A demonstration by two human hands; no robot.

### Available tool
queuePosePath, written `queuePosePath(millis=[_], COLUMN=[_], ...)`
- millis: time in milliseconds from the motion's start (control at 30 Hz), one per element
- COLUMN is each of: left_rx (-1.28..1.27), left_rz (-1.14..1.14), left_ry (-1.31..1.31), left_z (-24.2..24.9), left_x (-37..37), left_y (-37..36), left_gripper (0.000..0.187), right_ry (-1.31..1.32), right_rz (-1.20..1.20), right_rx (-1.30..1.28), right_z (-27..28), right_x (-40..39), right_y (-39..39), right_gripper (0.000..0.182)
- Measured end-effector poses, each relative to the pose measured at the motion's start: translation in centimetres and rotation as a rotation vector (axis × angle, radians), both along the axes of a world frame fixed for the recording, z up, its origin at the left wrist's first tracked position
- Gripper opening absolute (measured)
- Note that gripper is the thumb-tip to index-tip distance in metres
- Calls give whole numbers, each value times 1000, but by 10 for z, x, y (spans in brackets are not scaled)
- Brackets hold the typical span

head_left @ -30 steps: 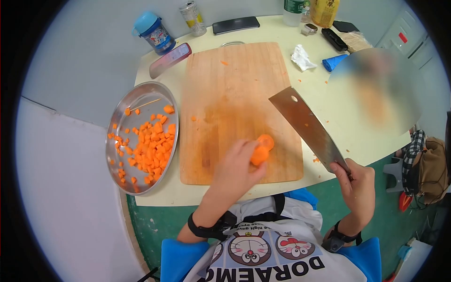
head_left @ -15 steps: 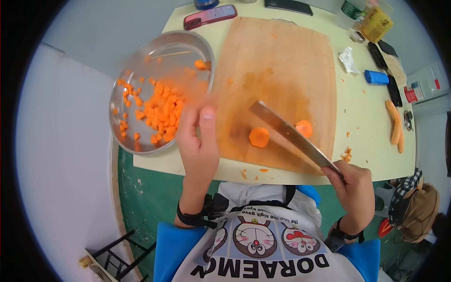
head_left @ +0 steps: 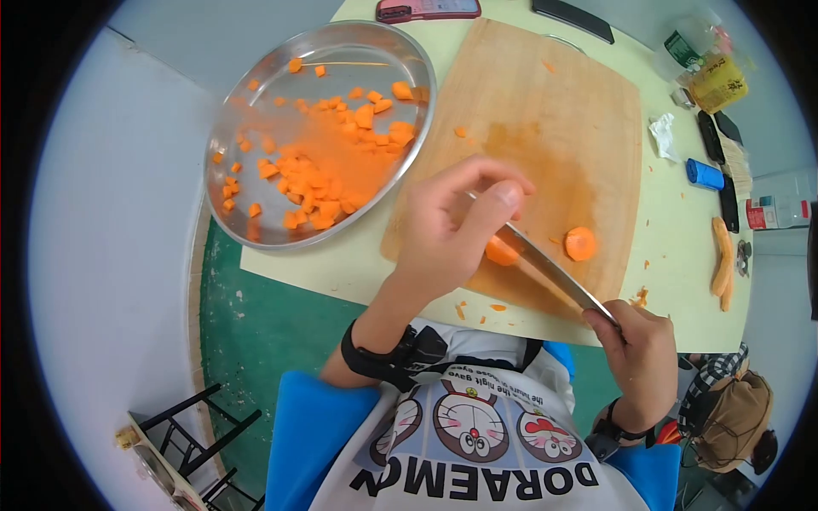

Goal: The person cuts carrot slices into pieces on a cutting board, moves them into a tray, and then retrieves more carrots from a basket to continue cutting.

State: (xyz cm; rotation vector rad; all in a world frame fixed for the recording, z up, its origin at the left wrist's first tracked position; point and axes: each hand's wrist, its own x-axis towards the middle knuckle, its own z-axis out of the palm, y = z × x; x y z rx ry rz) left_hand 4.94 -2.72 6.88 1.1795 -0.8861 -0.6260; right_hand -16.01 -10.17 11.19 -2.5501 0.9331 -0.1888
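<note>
My right hand (head_left: 639,353) grips the handle of a wide-bladed kitchen knife (head_left: 554,268), held slanting above the wooden cutting board (head_left: 562,128) with its blade nearly edge-on. At the blade's far end is my left hand (head_left: 456,221), its bent fingers and thumb closed around the tip, which they partly cover. Under the blade lies a carrot slice (head_left: 501,250), partly hidden. Another round carrot slice (head_left: 580,244) rests flat to its right. A round metal tray (head_left: 223,183) at the left holds many diced carrot pieces (head_left: 319,175), some smeared by motion.
Behind the tray lies a phone (head_left: 426,8). At the right of the table are bottles (head_left: 718,83), a crumpled tissue (head_left: 663,136), a blue roll (head_left: 705,175) and peeled carrots (head_left: 722,260). Carrot scraps (head_left: 498,307) lie along the front edge. A bag (head_left: 737,417) is below right.
My left hand has moved right from the tray's edge to the knife tip. The blade has turned more edge-on. More carrot pieces show in the tray, and the whole view has shifted.
</note>
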Motion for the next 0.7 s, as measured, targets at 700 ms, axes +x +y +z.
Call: queuePosePath(millis=[700], left_rx=[51], left_rz=[54], left_ry=[90], left_z=[-17], left_x=[0], left_y=[5], left_gripper=[26], right_ry=[129], right_rz=[122], right_rx=[-45], right_z=[0], right_x=[3], right_y=[-4], right_gripper=[21])
